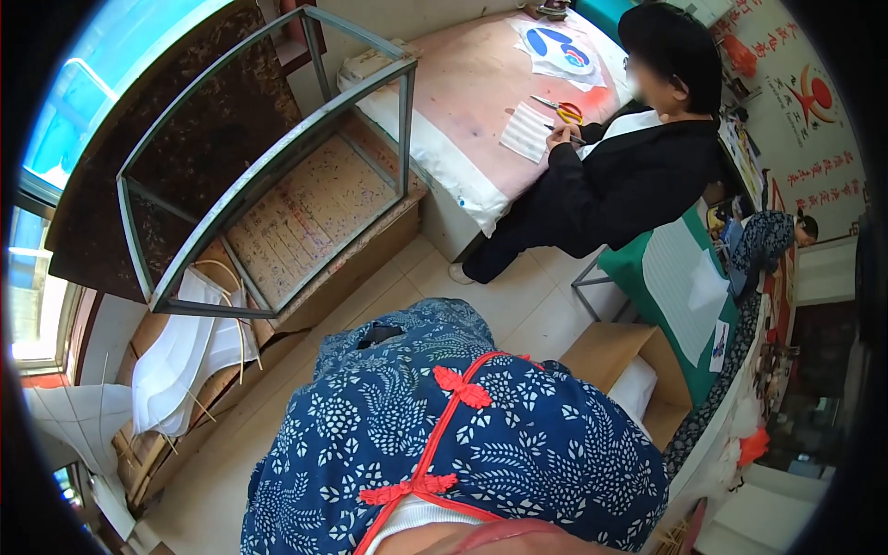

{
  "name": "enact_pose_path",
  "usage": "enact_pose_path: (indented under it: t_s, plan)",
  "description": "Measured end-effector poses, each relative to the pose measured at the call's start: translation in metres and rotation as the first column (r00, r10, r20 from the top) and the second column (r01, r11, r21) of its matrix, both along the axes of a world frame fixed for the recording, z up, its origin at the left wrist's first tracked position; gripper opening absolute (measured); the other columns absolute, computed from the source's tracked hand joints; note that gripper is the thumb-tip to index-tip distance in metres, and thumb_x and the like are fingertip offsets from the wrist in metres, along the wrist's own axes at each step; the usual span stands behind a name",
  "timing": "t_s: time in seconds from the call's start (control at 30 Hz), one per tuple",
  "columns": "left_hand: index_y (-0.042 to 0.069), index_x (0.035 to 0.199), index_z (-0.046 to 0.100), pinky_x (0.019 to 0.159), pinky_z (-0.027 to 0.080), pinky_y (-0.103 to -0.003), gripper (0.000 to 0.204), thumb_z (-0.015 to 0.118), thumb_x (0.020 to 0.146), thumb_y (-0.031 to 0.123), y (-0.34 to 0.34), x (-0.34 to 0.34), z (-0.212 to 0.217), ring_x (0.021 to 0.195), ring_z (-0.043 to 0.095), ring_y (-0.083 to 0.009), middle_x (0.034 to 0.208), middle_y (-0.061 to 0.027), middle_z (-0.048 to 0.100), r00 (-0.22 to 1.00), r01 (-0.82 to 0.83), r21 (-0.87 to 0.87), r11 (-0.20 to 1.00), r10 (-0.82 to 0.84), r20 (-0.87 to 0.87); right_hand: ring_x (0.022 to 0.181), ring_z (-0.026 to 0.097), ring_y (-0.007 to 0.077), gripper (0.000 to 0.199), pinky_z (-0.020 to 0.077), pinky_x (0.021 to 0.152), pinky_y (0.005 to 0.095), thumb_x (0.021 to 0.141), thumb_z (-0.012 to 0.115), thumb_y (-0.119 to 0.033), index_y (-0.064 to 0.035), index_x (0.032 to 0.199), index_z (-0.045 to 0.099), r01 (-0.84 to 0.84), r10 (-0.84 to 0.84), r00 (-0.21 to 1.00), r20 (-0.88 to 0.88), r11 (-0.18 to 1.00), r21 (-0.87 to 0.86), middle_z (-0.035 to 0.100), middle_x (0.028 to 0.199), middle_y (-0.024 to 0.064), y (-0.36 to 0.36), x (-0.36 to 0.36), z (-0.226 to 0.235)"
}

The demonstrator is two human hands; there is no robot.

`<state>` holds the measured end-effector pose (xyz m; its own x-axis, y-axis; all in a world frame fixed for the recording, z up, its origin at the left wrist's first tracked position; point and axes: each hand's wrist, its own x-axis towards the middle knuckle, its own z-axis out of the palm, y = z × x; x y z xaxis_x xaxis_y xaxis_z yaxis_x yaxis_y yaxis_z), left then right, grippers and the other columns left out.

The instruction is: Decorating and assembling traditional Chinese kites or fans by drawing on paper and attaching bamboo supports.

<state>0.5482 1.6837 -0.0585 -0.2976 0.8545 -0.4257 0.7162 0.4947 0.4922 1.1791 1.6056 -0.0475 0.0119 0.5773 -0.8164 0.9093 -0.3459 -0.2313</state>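
Note:
Neither of my hands shows, and whatever they touch is hidden. My dark blue garment (518, 453) with white leaf patterns and red knotted trim fills the lower middle of the head view. Ahead to the left, a bare metal frame (277, 166) stands on a speckled wooden board (314, 213). Another person (638, 176) in a black jacket stands at a cloth-covered table (444, 102), holding a pen-like tool over a striped white sheet (527, 131). Scissors with yellow and red handles (568, 112) lie beyond that sheet, near a blue-and-white round design (560, 51).
White panels with thin bent sticks (190, 356) lean at the left, below a window (42, 287). An open cardboard box (666, 388) sits at the right beside a green-covered table (652, 277). Farther right, another person (766, 245) is bent low. Pale floor tiles (398, 287) run between the furniture.

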Motion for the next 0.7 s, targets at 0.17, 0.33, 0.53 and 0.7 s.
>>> enact_pose_path:
  t_s: [0.17,0.33,0.53,0.7]
  plan:
    - [0.002,0.081,0.050,0.047,0.043,-0.031,0.029,0.047,0.090,0.029,-0.006,0.040,0.020,0.059,0.058,-0.0176,0.065,-0.0069,0.055,0.984,-0.178,0.019,0.984,0.177,0.008,0.063,0.060,0.0213,0.023,0.0500,0.057,0.0346,0.085,0.053,-0.025,-0.0048,0.090,0.062,0.347,-0.299,0.930,-0.214,0.905,0.245,0.063,0.074,0.0086,0.071,0.047,-0.003]
    - [0.002,0.079,0.051,0.042,0.043,-0.028,0.031,0.045,0.091,0.029,0.073,0.055,0.061,0.051,0.057,-0.0185,0.060,-0.0077,0.053,0.803,-0.409,-0.167,0.897,0.441,0.402,0.058,0.056,0.0144,0.019,0.0471,0.052,0.0254,0.087,0.051,-0.018,-0.0040,0.097,0.059,0.868,-0.739,0.367,-0.565,0.490,-0.078,0.060,0.070,0.0057,0.138,0.003,0.025]
    - [0.000,0.083,0.054,0.045,0.045,-0.031,0.031,0.045,0.091,0.028,0.065,0.061,0.041,0.053,0.057,-0.0198,0.062,-0.0081,0.056,0.843,-0.340,-0.246,0.908,0.410,0.348,0.060,0.056,0.0147,0.020,0.0469,0.054,0.0250,0.086,0.052,-0.017,-0.0022,0.098,0.059,0.723,-0.611,0.486,-0.625,0.683,-0.105,0.061,0.074,0.0067,0.113,-0.019,-0.001]
    - [-0.004,0.091,0.059,0.062,0.048,-0.037,0.033,0.047,0.091,0.027,-0.013,-0.003,-0.008,0.068,0.061,-0.0238,0.073,-0.0119,0.063,0.927,-0.248,-0.294,0.923,0.314,0.205,0.061,0.057,0.0182,0.020,0.0481,0.055,0.0292,0.085,0.053,-0.016,-0.0007,0.096,0.059,0.622,-0.569,0.668,-0.480,0.781,-0.061,0.061,0.076,0.0087,0.057,0.028,-0.042]
